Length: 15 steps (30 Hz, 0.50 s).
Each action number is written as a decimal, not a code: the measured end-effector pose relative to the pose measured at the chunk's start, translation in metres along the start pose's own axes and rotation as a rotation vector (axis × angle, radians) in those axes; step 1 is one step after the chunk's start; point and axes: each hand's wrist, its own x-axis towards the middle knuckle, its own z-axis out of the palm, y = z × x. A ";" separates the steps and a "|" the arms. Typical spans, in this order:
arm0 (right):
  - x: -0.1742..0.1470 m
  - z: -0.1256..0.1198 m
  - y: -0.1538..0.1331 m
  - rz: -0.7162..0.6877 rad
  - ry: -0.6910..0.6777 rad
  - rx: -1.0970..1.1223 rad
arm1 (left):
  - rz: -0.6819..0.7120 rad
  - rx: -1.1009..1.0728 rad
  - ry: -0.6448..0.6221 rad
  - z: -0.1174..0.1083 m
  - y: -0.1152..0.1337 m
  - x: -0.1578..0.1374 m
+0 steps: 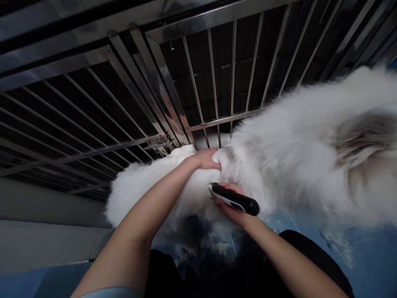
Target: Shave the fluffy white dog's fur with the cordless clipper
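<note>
The left hand (209, 159) bears down on the coat of a white dog (279, 157), just above and left of the clipper (237, 199); its fingertips are partly sunk in fur, so I cannot tell whether it pinches a fold or only presses. The right hand (235, 216) is closed around the clipper, blade end pointing left. The step in hand appears to be trimming the dog's side while the left hand steadies the coat. The next move, I judge, calls for taut skin ahead of the blade, a flat, light pass, and care to keep the left fingers clear. Whether the blade touches fur is unclear.

The dog stretches from left of the clipper to well right of it, in front of a steel cage (217, 18) that stands above. Left of the clipper, its coat looks short, dense and smooth. Below the clipper, shaggy, shadowed fur is too blurred to sort into loose or attached. Right of the clipper, the coat is long and fluffy; farther right is a grey-brown patch, perhaps an ear. Pale tufts (338, 244) show lower right of the clipper, over a blue floor (375, 252).
</note>
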 end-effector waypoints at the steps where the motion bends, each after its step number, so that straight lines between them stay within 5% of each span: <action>1: 0.001 -0.001 0.000 -0.006 0.044 -0.002 | 0.008 -0.006 0.006 0.000 0.000 0.000; 4: 0.003 -0.002 -0.003 0.011 0.059 -0.013 | 0.000 0.012 0.017 0.002 -0.002 0.002; 8: 0.003 -0.004 -0.008 0.030 -0.159 -0.023 | 0.010 0.017 0.043 0.006 -0.004 0.001; 13: 0.005 -0.005 -0.004 0.089 -0.015 0.003 | 0.045 0.014 0.116 0.007 -0.004 -0.003; 15: 0.006 -0.004 -0.006 0.091 -0.082 -0.008 | 0.064 0.037 0.134 0.004 -0.006 -0.007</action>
